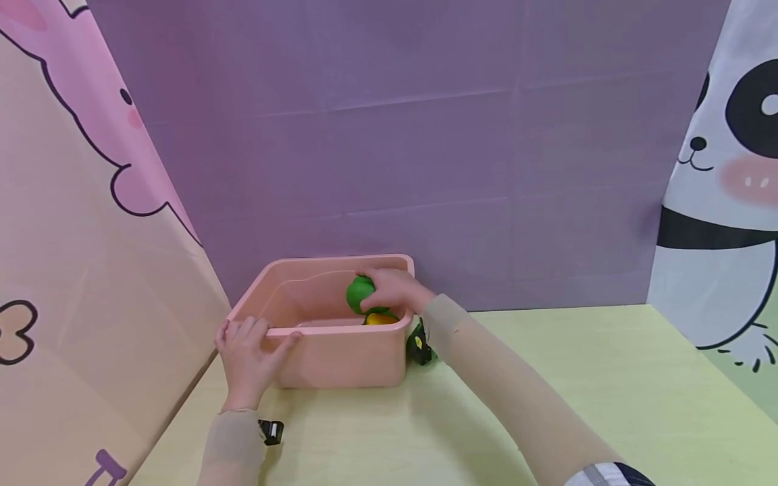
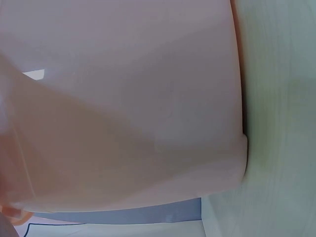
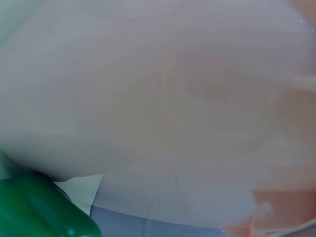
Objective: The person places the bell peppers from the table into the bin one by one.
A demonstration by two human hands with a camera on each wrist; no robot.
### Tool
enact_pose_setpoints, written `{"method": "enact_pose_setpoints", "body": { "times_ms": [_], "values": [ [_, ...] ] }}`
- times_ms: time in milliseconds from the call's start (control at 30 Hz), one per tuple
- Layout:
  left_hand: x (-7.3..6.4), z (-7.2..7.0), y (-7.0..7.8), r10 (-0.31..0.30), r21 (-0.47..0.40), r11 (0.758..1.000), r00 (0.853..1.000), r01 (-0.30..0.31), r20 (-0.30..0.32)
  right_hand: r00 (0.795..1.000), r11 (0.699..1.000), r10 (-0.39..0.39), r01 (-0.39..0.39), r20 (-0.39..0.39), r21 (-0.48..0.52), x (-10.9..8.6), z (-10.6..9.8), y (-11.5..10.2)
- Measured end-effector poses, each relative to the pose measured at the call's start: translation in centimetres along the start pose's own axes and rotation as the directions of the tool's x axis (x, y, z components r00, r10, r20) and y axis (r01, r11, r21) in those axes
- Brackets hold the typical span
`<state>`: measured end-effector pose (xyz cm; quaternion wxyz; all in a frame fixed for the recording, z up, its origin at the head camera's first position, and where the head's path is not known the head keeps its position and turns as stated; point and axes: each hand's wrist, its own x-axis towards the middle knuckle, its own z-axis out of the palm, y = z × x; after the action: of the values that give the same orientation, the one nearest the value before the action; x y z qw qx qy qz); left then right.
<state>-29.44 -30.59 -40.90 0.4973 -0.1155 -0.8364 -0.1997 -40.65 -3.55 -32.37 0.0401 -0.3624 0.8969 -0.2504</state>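
A pink plastic bin [image 1: 340,358] stands upright on the table, its front wall facing me. My left hand [image 1: 249,354] grips its front left rim, fingers over the edge and thumb along the front. My right hand [image 1: 392,289] reaches over the right rim and holds a smooth, rounded green object [image 1: 360,295] inside the bin; its exact kind cannot be told. Just below that lies a yellow item [image 1: 381,318], mostly hidden by the front wall. In the left wrist view the bin's wall [image 2: 148,113] fills most of the picture.
A green bell pepper [image 3: 44,207] lies on the table outside the bin's right side, partly behind the black wrist camera [image 1: 419,347] in the head view. A purple backdrop [image 1: 425,148] rises behind the bin. A printed panel [image 1: 121,283] borders the table on the left.
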Motion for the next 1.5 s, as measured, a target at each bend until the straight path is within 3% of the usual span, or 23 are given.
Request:
{"method": "enact_pose_setpoints", "body": {
  "times_ms": [600,1133,1500],
  "values": [
    [-0.12,-0.07,-0.19,-0.001,0.003,1.0,1.0,0.001,-0.006,0.999,0.988,0.031,-0.024,0.045,-0.151,0.13,0.31,-0.64],
    [-0.09,-0.12,0.13,0.012,-0.005,1.0,1.0,-0.012,-0.012,0.997,0.956,0.044,-0.024,0.063,-0.292,-0.01,0.22,-0.9],
    [-0.09,0.02,0.07,0.018,-0.006,1.0,1.0,-0.018,-0.025,0.999,0.976,0.036,-0.034,0.004,-0.216,0.05,0.17,-0.71]
  ]
}}
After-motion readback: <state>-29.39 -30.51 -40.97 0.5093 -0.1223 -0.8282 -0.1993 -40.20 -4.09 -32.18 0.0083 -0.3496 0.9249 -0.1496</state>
